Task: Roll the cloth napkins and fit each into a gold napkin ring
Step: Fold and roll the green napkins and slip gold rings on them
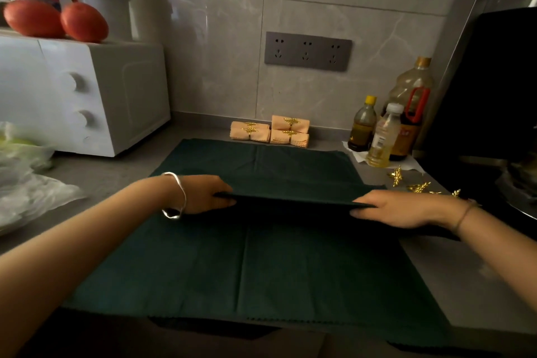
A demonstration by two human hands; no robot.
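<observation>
Surface [122, 171]: grey, under dark green napkin [261, 264].
Left hand [203, 193]: fingers clamped on fold's left end.
Right hand [401, 208]: fingers clamped on right end.

1. Left hand [203, 193]: bare, and the forearm is bare right to the near-left frame edge.
2. Left wrist: silver bangle [177, 195]. It is a slim polished metal band with a wavy, uneven outline, wider than the wrist.
3. Right hand [398, 208]: bare, forearm bare to the near-right edge.
4. Right wrist: thin cord bracelet [464, 214], dull brown, single strand, snug fit.
</observation>
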